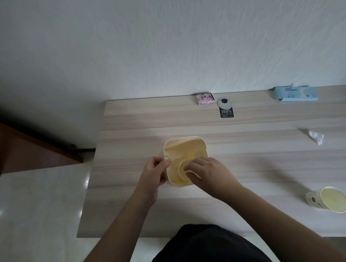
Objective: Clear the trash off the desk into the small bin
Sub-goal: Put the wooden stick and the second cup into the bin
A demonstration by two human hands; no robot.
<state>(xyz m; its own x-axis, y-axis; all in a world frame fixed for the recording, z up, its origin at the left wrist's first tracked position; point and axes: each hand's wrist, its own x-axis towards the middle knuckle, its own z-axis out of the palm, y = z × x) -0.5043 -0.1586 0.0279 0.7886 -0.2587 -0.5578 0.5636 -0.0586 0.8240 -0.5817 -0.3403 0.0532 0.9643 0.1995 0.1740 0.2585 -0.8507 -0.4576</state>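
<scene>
Your small yellow plastic bin (186,150) with rounded corners sits on the pale wooden desk (249,167), near the middle of the frame. Your left hand (154,171) pinches the bin's left rim with curled fingers. Your right hand (207,173) reaches into the bin from the lower right, and its fingers curl round a pale round paper cup (182,170) inside. So both hands are grasping something.

More trash lies on the desk. A white crumpled paper scrap (315,137) is at the right side of the frame. A pale paper cup on its side (327,200) is at the lower right. A small pink packet (205,98) lies by the wall at the top middle, beside a round grey cable cap (224,103) and a black tag (227,113). A light blue flat box (297,93) is at the upper right.
</scene>
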